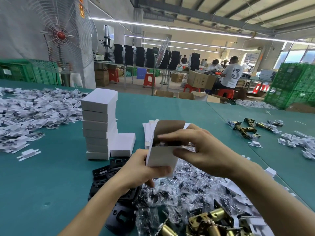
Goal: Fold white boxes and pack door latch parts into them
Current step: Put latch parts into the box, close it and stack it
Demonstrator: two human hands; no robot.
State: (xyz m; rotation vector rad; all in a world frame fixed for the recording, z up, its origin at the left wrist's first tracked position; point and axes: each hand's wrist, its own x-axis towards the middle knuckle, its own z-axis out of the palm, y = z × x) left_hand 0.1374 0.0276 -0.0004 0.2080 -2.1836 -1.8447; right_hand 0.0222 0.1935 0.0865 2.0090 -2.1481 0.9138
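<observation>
Latch parts lie nearest on the green table [51, 184]: brass latches [213, 217] at the bottom edge, then a heap of small parts in clear bags [184, 188], with black plates [109, 178] to their left.

Just above the heap, the left hand [136, 169] grips the white box [162, 155] from below, its thumb curled across the lower front. The right hand [201, 150] has its forefinger laid across the open mouth and its thumb on the front wall, so it pinches that wall. Dark parts show inside, and the lid flap [170, 128] stands up with its brown inside showing.

Packing this box looks almost done. The next move should be to seat the contents below the rim, fold the flap down and tuck it in without catching any plastic.

Behind lie flat box blanks [148, 132], a tall stack of closed boxes [98, 123] and, farther off, a pile of paper inserts [34, 113].
</observation>
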